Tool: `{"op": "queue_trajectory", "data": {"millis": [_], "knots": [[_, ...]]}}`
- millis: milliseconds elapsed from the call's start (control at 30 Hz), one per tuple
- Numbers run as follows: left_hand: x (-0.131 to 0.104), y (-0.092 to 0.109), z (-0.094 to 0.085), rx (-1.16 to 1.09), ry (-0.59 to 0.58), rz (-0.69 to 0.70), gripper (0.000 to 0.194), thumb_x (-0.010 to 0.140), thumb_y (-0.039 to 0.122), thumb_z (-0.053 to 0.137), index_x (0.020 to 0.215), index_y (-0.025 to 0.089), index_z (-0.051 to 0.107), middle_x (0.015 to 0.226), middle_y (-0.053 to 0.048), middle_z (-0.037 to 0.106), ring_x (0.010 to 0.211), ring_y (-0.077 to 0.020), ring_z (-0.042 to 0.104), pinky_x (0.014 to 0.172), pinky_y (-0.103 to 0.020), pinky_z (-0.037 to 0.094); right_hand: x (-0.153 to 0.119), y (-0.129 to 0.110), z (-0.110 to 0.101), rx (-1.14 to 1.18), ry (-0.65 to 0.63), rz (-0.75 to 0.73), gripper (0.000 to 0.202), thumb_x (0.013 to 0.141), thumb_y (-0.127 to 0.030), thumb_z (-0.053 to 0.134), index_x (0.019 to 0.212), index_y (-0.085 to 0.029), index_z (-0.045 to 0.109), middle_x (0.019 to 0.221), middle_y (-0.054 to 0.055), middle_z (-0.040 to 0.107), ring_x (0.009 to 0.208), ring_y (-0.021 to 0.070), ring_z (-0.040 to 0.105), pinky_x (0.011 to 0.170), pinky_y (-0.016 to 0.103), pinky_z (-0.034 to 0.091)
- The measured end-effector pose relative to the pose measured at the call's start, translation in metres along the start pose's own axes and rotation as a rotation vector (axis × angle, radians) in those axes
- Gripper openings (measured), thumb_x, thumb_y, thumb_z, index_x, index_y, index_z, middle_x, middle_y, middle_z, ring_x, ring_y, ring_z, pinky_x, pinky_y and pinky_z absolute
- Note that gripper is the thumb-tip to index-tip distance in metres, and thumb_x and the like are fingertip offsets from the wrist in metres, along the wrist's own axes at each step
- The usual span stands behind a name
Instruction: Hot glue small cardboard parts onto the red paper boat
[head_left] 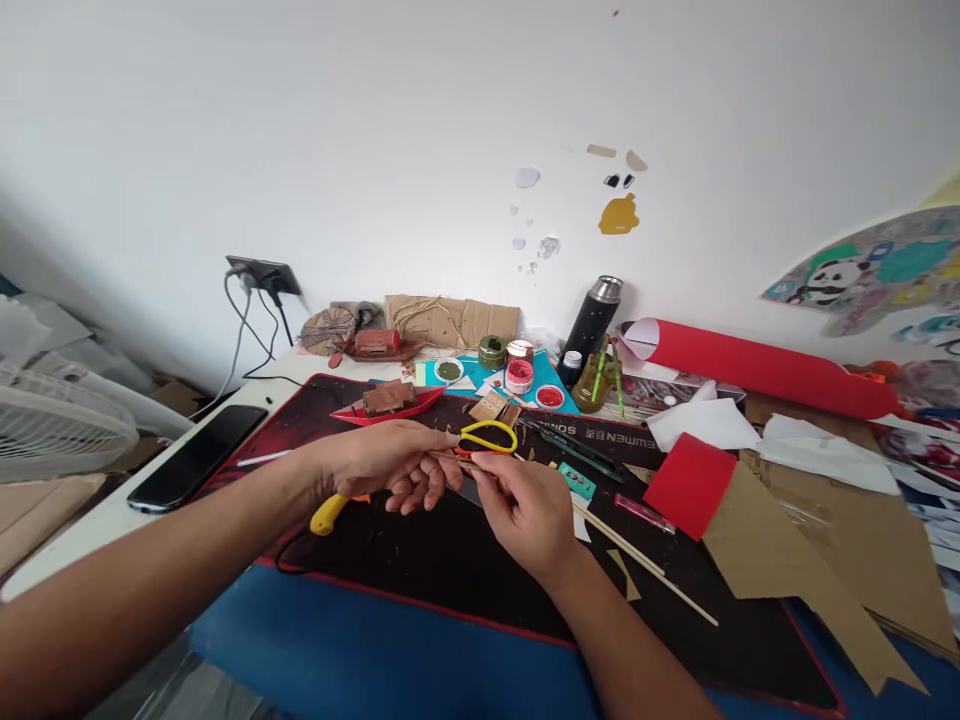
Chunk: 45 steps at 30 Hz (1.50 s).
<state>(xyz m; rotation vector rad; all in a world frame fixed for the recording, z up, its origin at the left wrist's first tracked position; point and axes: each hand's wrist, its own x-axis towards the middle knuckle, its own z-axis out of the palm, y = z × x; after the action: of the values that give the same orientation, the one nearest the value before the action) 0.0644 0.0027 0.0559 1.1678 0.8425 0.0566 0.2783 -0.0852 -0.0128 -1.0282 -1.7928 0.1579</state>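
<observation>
Over the black mat my two hands meet at their fingertips. A small, thin reddish-brown piece is pinched between them; its exact kind is too small to make out. My left hand holds it by thumb and forefinger, the other fingers loosely curled. My right hand pinches its near end, palm down. Just behind the fingertips shows the yellow handle loop of scissors; their blades are mostly hidden. Beyond my left hand stands a red model boat with a brown cabin. Below that wrist lies a yellow-handled tool.
Paint pots stand at the back, near a black thermos. Wooden sticks, a green cutter and cardboard lie to the right. A phone is at the left, beside a fan.
</observation>
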Motion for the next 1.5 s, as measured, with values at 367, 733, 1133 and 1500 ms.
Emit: {"op": "queue_trajectory", "data": {"millis": [367, 733, 1133, 1500], "knots": [[-0.016, 0.009, -0.013, 0.046, -0.168, -0.062, 0.048, 0.080, 0.065, 0.084, 0.089, 0.018, 0.085, 0.058, -0.006, 0.066, 0.041, -0.0134, 0.045, 0.036, -0.024, 0.028, 0.002, -0.007, 0.004, -0.048, -0.018, -0.187, 0.021, 0.108, -0.017, 0.062, 0.122, -0.023, 0.076, 0.090, 0.007, 0.087, 0.070, 0.0215, 0.080, 0.064, 0.032, 0.057], [-0.003, -0.010, -0.013, -0.074, -0.172, -0.068, 0.047, 0.075, 0.062, 0.089, 0.081, 0.016, 0.079, 0.057, -0.004, 0.064, 0.043, -0.0123, 0.048, 0.035, -0.021, 0.025, -0.003, -0.002, 0.009, 0.016, -0.156, -0.079, 0.025, 0.110, -0.025, 0.059, 0.123, -0.026, 0.080, 0.094, 0.008, 0.087, 0.078, 0.0225, 0.081, 0.070, 0.032, 0.058], [-0.006, -0.024, 0.020, -0.043, 0.332, 0.311, 0.059, 0.079, 0.074, 0.082, 0.077, 0.018, 0.062, 0.062, 0.002, 0.064, 0.046, -0.0087, 0.051, 0.041, -0.019, 0.037, 0.005, -0.003, 0.006, 0.406, -0.193, 0.498, 0.044, 0.105, -0.046, 0.064, 0.143, -0.024, 0.069, 0.065, -0.004, 0.064, 0.053, 0.0152, 0.058, 0.056, 0.028, 0.048], [-0.001, -0.035, 0.052, 0.061, 0.415, 0.388, 0.060, 0.087, 0.079, 0.069, 0.084, 0.019, 0.062, 0.072, -0.003, 0.074, 0.052, -0.0135, 0.064, 0.046, -0.024, 0.050, 0.010, 0.001, 0.008, 0.758, -0.160, 0.724, 0.043, 0.094, -0.060, 0.073, 0.109, -0.020, 0.073, 0.058, -0.005, 0.060, 0.044, 0.0119, 0.053, 0.043, 0.024, 0.040]]}}
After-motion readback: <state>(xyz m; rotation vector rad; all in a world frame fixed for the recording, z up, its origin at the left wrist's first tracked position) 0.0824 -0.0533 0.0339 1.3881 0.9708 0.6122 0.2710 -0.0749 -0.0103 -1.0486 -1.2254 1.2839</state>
